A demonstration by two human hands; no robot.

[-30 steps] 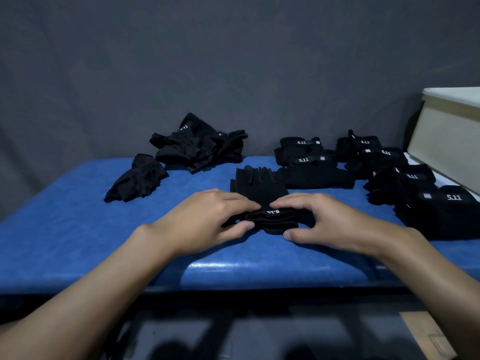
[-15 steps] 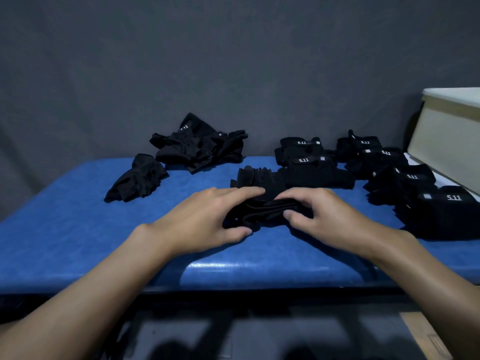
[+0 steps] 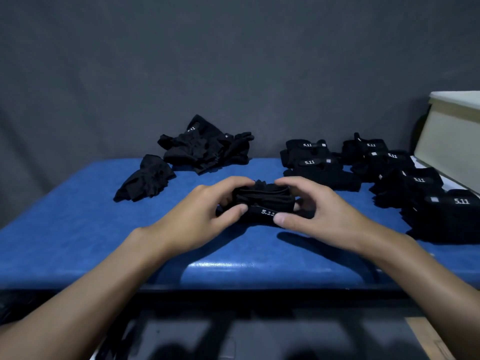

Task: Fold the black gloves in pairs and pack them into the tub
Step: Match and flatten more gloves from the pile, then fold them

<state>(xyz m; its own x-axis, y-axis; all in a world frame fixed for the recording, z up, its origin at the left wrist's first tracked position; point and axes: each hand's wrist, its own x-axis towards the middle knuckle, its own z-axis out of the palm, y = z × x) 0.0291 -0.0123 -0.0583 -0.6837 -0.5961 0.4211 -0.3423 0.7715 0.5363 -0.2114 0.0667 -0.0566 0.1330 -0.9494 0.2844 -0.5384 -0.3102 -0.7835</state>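
Observation:
A folded pair of black gloves [image 3: 262,203] with a white "5.11" label sits bunched at the middle of the blue table [image 3: 78,240]. My left hand [image 3: 197,214] grips its left end, fingers over the top and thumb at the front. My right hand [image 3: 319,209] grips its right end the same way. A loose heap of unfolded black gloves [image 3: 207,146] lies at the back, with one more crumpled glove [image 3: 148,179] to its left. Several folded pairs [image 3: 389,175] lie in rows on the right. The cream tub [image 3: 449,141] stands at the far right edge.
A dark grey cloth backdrop hangs right behind the table. The table's front edge runs just below my wrists. The tub's wall rises above the folded pairs at the right; its inside is out of sight.
The glove pair lay flat and stretched away from me; both hands have folded it over into a compact bundle, and the label now faces me right way up.

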